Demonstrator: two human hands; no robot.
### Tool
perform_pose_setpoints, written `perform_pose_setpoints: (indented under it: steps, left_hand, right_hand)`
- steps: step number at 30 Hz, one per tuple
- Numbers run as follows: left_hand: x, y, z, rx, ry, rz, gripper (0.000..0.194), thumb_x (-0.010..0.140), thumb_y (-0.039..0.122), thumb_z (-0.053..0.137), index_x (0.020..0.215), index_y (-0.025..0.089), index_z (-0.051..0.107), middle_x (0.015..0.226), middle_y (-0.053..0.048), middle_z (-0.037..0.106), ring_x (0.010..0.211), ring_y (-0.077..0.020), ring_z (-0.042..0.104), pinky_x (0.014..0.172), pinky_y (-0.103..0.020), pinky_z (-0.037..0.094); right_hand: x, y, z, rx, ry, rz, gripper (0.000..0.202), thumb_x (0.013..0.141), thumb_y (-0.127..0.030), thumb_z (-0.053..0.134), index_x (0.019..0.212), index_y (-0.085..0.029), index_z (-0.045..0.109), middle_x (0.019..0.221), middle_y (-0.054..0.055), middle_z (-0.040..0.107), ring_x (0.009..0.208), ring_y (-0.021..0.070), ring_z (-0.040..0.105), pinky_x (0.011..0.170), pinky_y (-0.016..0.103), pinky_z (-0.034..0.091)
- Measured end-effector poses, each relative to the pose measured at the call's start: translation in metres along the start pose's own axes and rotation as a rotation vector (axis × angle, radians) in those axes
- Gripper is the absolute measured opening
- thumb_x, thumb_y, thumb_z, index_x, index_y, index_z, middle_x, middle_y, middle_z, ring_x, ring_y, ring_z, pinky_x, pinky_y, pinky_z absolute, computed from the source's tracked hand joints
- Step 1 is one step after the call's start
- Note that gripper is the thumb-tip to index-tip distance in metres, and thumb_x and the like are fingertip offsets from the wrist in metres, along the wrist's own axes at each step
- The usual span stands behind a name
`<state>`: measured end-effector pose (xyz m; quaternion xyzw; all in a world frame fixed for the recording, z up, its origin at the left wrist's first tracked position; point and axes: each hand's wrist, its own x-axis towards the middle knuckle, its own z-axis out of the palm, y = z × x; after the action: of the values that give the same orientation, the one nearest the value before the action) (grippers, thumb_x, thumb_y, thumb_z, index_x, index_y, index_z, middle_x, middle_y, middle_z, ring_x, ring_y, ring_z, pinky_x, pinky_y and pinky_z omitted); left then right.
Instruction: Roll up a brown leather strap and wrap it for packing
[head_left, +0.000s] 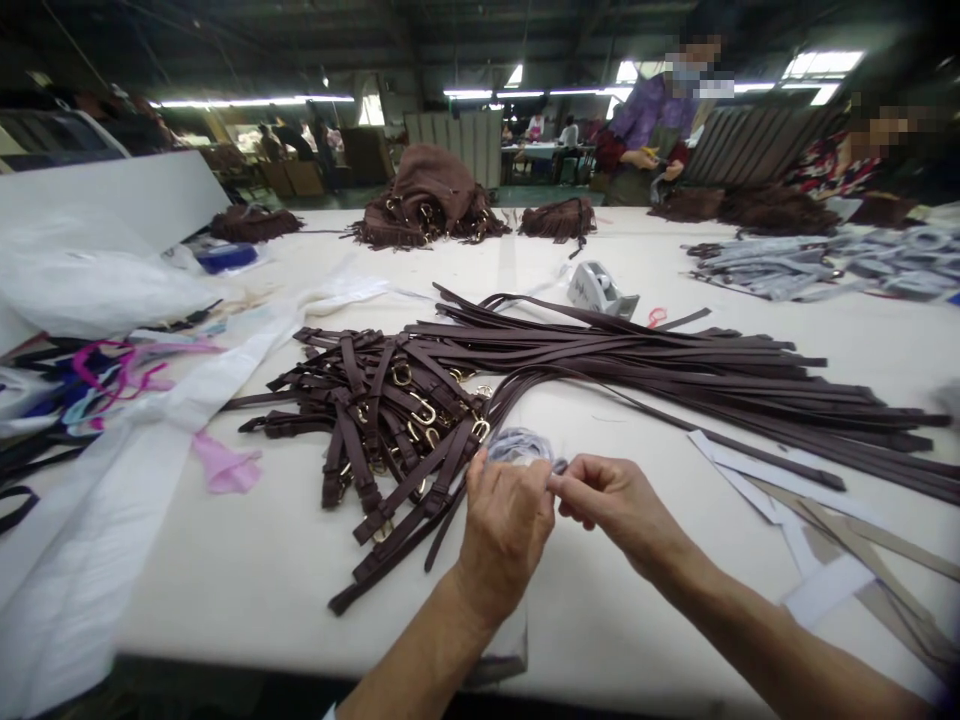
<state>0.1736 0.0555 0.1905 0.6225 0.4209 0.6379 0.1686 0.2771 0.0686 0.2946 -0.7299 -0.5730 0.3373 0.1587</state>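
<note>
Just beyond my fingers shows a grey, coiled, soft-looking strip [519,443]; its exact kind is unclear. My left hand [506,525] is closed on it, with the knuckles hiding part of the coil. Against it, my right hand [619,505] pinches a small greyish end of the strip between thumb and forefinger. Touching the coil's far side is a pile of dark brown straps [600,355]. Their left ends are looped and crossed, with gold-coloured metal buckles [424,408], while the long tails stretch out to the right.
A grey tape dispenser [596,288] stands behind the straps. Pale strips [829,590] lie at right, white sheeting [217,380] and a pink scrap [225,463] at left. Brown fringed bags [431,195] and grey straps [780,262] are farther back. Across the table [300,590] stands a co-worker [649,120].
</note>
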Motion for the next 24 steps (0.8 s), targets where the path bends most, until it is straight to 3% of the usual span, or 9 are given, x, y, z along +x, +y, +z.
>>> perform_pose_setpoints:
  steps: [4, 8, 13, 17, 20, 24]
  left_hand:
    - [-0.002, -0.007, 0.003, 0.008, 0.006, -0.008, 0.016, 0.083, 0.011, 0.052, 0.098, 0.017, 0.050, 0.082, -0.004, 0.064, 0.079, -0.0189, 0.059, 0.098, -0.052, 0.038]
    - [0.000, -0.015, 0.007, 0.017, 0.037, 0.031, 0.020, 0.082, 0.011, 0.053, 0.101, 0.014, 0.049, 0.086, -0.007, 0.065, 0.083, -0.0204, 0.060, 0.098, -0.052, 0.039]
    - [0.003, -0.018, 0.010, -0.001, -0.007, 0.088, 0.021, 0.081, 0.008, 0.055, 0.101, 0.012, 0.050, 0.086, -0.008, 0.065, 0.084, -0.0210, 0.060, 0.097, -0.054, 0.038]
    - [0.007, -0.014, 0.009, -0.078, -0.006, 0.106, 0.020, 0.081, 0.008, 0.055, 0.100, 0.012, 0.051, 0.085, -0.008, 0.064, 0.084, -0.0202, 0.059, 0.098, -0.052, 0.038]
    - [0.010, -0.009, 0.004, -0.191, -0.047, -0.016, 0.017, 0.082, 0.013, 0.056, 0.099, 0.014, 0.053, 0.088, -0.007, 0.064, 0.087, -0.0193, 0.059, 0.095, -0.044, 0.041]
    - [0.013, -0.003, -0.003, -0.400, -0.217, -0.445, 0.018, 0.085, 0.027, 0.056, 0.101, 0.018, 0.055, 0.092, -0.005, 0.064, 0.087, -0.0181, 0.060, 0.081, -0.032, 0.047]
  right_hand:
    - [-0.002, 0.000, 0.002, 0.048, -0.055, -0.009, 0.026, 0.071, -0.038, 0.065, 0.065, -0.014, 0.058, 0.058, -0.001, 0.056, 0.052, 0.0081, 0.046, 0.049, 0.020, 0.037]
    - [-0.006, 0.001, 0.001, 0.137, -0.062, -0.027, 0.019, 0.073, -0.033, 0.062, 0.078, -0.014, 0.062, 0.065, -0.001, 0.058, 0.057, 0.0093, 0.050, 0.055, 0.022, 0.042]
    - [-0.008, 0.007, -0.004, 0.263, -0.024, 0.052, 0.031, 0.068, -0.031, 0.067, 0.089, -0.017, 0.048, 0.061, -0.003, 0.061, 0.052, 0.0105, 0.052, 0.054, 0.025, 0.043]
    - [-0.007, 0.009, -0.008, 0.374, -0.036, 0.084, 0.038, 0.065, -0.030, 0.070, 0.086, -0.020, 0.039, 0.062, -0.002, 0.064, 0.051, 0.0105, 0.053, 0.054, 0.025, 0.044]
    - [-0.008, 0.007, -0.010, 0.409, -0.053, 0.069, 0.040, 0.063, -0.031, 0.072, 0.083, -0.019, 0.040, 0.063, -0.001, 0.064, 0.052, 0.0102, 0.054, 0.055, 0.025, 0.044]
    - [-0.009, 0.005, -0.007, 0.435, -0.067, 0.029, 0.042, 0.064, -0.039, 0.074, 0.080, -0.019, 0.040, 0.066, -0.001, 0.064, 0.053, 0.0098, 0.055, 0.054, 0.024, 0.045]
